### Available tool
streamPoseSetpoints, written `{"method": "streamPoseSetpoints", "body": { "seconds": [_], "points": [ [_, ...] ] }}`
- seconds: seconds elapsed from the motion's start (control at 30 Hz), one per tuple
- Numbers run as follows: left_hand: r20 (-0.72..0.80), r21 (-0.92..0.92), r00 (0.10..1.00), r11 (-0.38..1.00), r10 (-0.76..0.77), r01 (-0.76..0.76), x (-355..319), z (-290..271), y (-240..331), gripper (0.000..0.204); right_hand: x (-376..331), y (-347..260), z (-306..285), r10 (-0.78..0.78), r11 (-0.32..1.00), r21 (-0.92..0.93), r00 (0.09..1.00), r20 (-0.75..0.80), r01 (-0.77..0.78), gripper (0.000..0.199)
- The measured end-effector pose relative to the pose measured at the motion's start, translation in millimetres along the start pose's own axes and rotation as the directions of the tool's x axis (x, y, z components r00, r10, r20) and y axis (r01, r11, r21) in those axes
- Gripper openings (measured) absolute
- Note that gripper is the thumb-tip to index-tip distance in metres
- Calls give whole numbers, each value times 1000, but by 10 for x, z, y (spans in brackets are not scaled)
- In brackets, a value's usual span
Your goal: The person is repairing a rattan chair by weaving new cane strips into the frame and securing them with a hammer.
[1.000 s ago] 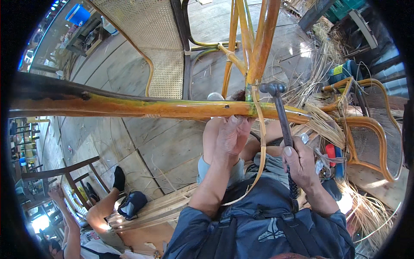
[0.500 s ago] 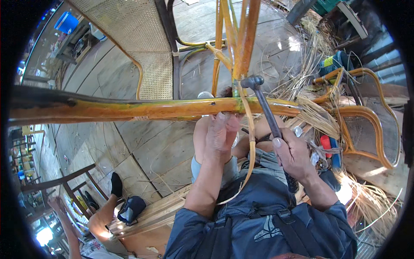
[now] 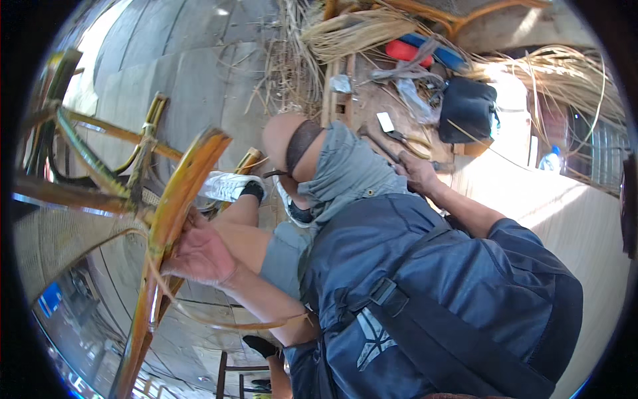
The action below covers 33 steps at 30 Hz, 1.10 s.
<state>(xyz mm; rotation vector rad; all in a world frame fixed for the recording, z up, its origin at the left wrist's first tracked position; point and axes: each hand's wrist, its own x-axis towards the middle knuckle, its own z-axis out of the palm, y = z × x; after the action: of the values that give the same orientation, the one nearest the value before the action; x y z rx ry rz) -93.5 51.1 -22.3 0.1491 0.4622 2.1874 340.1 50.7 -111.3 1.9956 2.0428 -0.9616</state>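
- Gripping the cane pole (image 3: pixel 174 199) at frame left, the left hand (image 3: pixel 199 256) is seen clenched around it.
- The right hand (image 3: pixel 417 174), upper centre, is laid on the hammer (image 3: pixel 385 147); its grasp cannot be told.

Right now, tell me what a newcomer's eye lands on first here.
The thick curved yellow rattan pole at left, gripped by the left hand. Then the right hand reaching toward tools on the cluttered floor at upper centre, beside loose rattan strips.
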Motion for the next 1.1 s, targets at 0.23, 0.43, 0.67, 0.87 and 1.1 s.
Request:
{"method": "streamPoseSetpoints", "body": {
  "seconds": [0.23, 0.43, 0.67, 0.87, 1.1],
  "points": [
    [106, 7, 994, 1000, 6, -7, -14, -89, 79, 60, 1, 230, 304, -211, 977, -8, 977, -13, 211, 22],
    [242, 24, 968, 997, -73, 69, 36, -199, 35, 54, 185, 648, 26, -208, 976, -129, 916, -344, 174, 24],
    [141, -73, 984, 990, -112, 123, -20, -10, 190, 47, 433, 760, -92, -385, 897, -286, 913, -133, 336, 30],
    [40, 51, 999, 998, -27, 24, -60, 2, 112, 55, 308, 688, -83, -254, 907, -346, 967, 1, 239, 30],
    [64, -43, 998, 999, -26, 29, -108, -35, 61, 44, 54, 1028, 48, -87, 964, -253, 996, 1, 85, 36]
  ]
}}
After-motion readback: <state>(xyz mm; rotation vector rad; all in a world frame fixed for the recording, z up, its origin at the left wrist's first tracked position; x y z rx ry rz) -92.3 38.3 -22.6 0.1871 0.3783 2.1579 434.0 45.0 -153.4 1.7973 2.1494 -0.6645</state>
